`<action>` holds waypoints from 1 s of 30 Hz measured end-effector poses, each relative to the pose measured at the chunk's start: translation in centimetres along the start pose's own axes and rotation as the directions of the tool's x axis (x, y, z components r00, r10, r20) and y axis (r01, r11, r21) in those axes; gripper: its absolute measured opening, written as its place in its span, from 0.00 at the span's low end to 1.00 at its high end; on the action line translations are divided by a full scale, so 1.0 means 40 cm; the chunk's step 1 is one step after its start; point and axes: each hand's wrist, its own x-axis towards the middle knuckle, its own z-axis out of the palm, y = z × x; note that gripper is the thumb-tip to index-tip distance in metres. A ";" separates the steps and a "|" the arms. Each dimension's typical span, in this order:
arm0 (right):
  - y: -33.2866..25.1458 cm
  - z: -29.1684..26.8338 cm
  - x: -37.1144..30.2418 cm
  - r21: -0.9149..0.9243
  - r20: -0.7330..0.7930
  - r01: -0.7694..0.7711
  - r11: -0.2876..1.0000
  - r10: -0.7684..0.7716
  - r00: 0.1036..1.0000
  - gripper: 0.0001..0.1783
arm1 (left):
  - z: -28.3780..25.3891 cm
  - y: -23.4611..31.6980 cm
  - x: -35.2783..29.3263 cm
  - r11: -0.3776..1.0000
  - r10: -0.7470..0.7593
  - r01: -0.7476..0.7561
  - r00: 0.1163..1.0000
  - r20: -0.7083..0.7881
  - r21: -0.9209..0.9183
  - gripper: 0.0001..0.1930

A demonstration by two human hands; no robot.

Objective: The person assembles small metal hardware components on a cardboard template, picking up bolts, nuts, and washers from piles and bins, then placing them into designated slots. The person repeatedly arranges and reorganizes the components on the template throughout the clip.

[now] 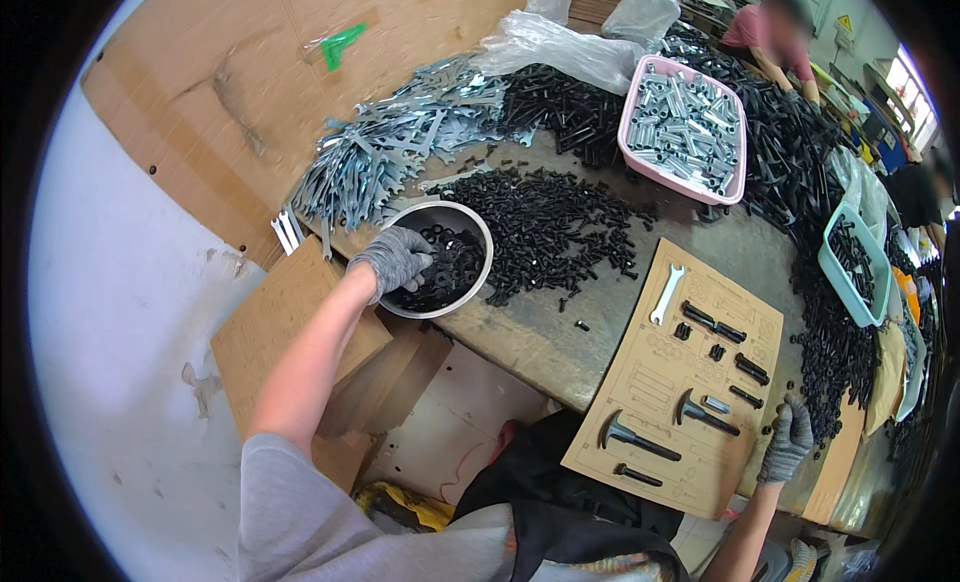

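Head view, and over on the left a heap of silver wrenches (365, 167) spreads across the worktop (530, 347); just below it, the gloved left hand (393, 259) reaches over the near-left rim of a steel bowl (488, 257), its fingers curled, tips right at the black rings (455, 272) inside; whether they pinch one, I cannot tell; the rings lie under and just right of those fingers; next along, a spread of black bolts (545, 227) beside the bowl; farther back, a pink basket (634, 166) loaded with silver tubes (685, 127); nearer the body, a brown cardboard sheet (600, 462) carries one silver wrench (667, 294), two black hammer-shaped parts (640, 437) and assorted black pieces; at its right edge, the gloved right hand (789, 440), fingers bent and pointing away from the body, small black nuts (790, 385) close by the tips; any grip there, I cannot tell; beyond lies a dark heap of small parts (835, 367), with a teal basket (843, 294) behind it.
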 end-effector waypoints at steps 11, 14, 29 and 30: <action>-0.045 -0.063 0.018 -0.165 -0.125 0.061 0.984 -0.083 0.989 0.08 | -0.031 0.010 0.016 0.993 0.062 -0.080 0.979 -0.194 -0.086 0.08; -0.016 -0.105 0.022 -0.156 -0.142 0.040 0.987 -0.062 0.988 0.08 | -0.020 0.085 0.032 0.998 0.048 -0.053 0.990 -0.130 -0.042 0.10; -0.158 0.243 0.300 -0.083 0.241 0.366 0.927 -0.337 0.910 0.07 | 0.778 0.611 0.221 0.826 0.327 -0.503 0.796 0.510 0.255 0.08; -0.144 0.252 0.307 -0.084 0.263 0.364 0.928 -0.332 0.906 0.08 | 0.792 0.615 0.225 0.811 0.321 -0.509 0.799 0.509 0.288 0.07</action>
